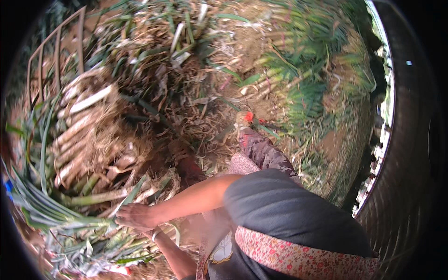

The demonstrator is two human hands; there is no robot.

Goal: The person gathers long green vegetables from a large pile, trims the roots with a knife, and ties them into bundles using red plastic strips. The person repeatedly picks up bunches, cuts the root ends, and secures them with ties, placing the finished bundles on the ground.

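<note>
My right hand (136, 215) reaches across to the left side, its fingers closed at the pale end of a leek stalk (99, 221). Long green leaves (45, 206) run from there to the left rim. Just below, my left hand (150, 232) lies mostly hidden behind the right, with a white band on its wrist. What the left fingers hold is not visible. Above both hands is a stack of thick leeks (78, 136), their shaggy roots towards me. Loose leek leaves (94, 246) lie beneath the hands.
A brown barred frame (57, 45) stands behind the stack. Leek trimmings (157, 70) heap at the top. Tied bundles of leeks (301, 80) lie along the right. My feet, one near an orange-red patch (248, 116), rest among dry scraps on bare soil (252, 45).
</note>
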